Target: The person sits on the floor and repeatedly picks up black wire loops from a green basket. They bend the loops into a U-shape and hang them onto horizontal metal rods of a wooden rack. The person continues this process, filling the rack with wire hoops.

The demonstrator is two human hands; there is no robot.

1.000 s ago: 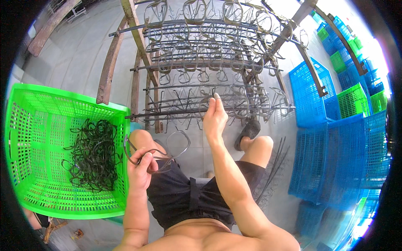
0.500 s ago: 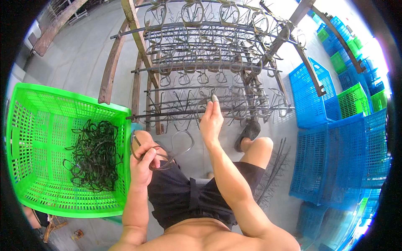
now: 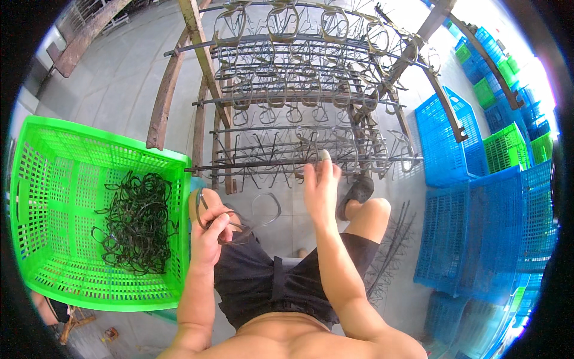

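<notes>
In my left hand (image 3: 210,234) I hold eyeglass frames (image 3: 266,209), their dark rims sticking out on both sides of my closed fingers above my left thigh. My right hand (image 3: 321,191) reaches to the rack's lowest front rod (image 3: 257,166), its fingers somewhat apart and one fingertip wearing a pale cover. Just beyond those fingers, an eyeglass frame (image 3: 309,133) hangs among others on the rod; whether my fingertips touch it, I cannot tell. To my left stands a green plastic basket (image 3: 54,287) with a tangled heap of dark eyeglass frames (image 3: 136,224) inside.
A rusty metal rack (image 3: 206,66) fills the space ahead, its rods carrying rows of eyeglass frames and thin wire prongs. Blue crates (image 3: 466,230) are stacked on the right, with green ones (image 3: 505,148) among them. Spiky rods (image 3: 391,251) lie on the floor by my right knee.
My right hand has shifted rightward and slightly nearer along the lowest rod, and its fingers have spread. My left hand still holds the eyeglass frames, nearly in place.
</notes>
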